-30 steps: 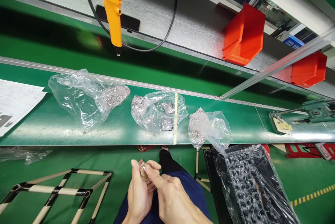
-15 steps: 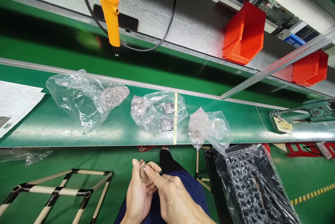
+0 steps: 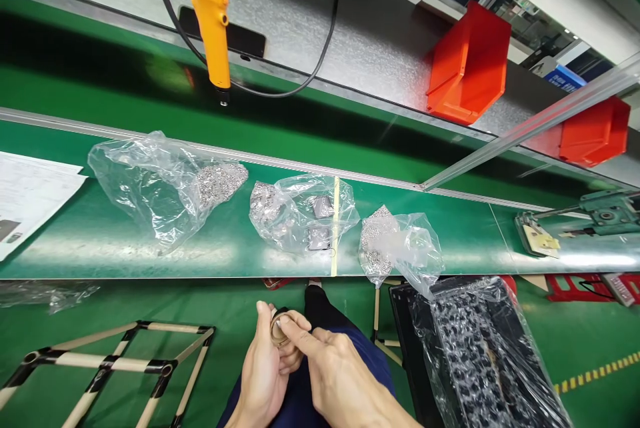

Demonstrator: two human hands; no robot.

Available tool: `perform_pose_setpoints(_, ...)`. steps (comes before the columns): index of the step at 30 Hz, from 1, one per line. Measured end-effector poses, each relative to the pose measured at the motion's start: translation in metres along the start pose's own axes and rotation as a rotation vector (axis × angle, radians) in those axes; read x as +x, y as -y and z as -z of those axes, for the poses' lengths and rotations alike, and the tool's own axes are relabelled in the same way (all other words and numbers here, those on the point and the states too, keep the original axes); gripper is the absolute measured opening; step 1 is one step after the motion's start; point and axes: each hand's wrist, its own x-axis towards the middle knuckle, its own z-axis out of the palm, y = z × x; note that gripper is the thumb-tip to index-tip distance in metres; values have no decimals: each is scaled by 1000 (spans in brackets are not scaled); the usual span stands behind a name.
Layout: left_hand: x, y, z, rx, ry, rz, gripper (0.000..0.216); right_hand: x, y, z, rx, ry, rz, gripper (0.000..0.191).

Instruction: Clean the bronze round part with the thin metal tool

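Note:
Below the table's front edge, over my lap, my left hand (image 3: pixel 264 375) holds a small round metal ring part (image 3: pixel 277 333) between thumb and fingers. My right hand (image 3: pixel 334 375) comes in from the right, its forefinger and thumb pinching the top of the same part. On the green table above lie three clear plastic bags of small silver parts: a large bag (image 3: pixel 160 185) on the left, a middle bag (image 3: pixel 297 213) with small grey pieces, and a right bag (image 3: pixel 395 245) at the table edge.
An orange electric screwdriver (image 3: pixel 210 15) hangs over the conveyor. Two red bins (image 3: pixel 467 65) sit on the far shelf. White paper sheets (image 3: pixel 27 198) lie at left, a green fixture (image 3: pixel 575 221) at right. A black tray in plastic wrap (image 3: pixel 480 348) and a pipe frame (image 3: pixel 110 365) stand below.
My hands have shifted slightly right and the fingers have adjusted on the ring part. Nothing on the table has moved.

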Motion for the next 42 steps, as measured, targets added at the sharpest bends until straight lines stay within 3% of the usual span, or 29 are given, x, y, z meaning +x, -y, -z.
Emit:
perform_pose_setpoints(10, -2, -4, 1, 86, 50, 52, 77, -5, 0, 6, 47, 27, 31, 73)
perform_pose_setpoints(21, 6, -7, 11, -73, 189, 131, 51, -6, -8, -6, -12, -46, -23, 73)
perform_pose_setpoints(33, 3, 7, 1, 34, 39, 9, 63, -9, -15, -25, -77, -99, -32, 75)
perform_pose_setpoints(42, 1, 6, 0, 40, 45, 83, 65, -10, -15, -15, -66, -54, 2, 72)
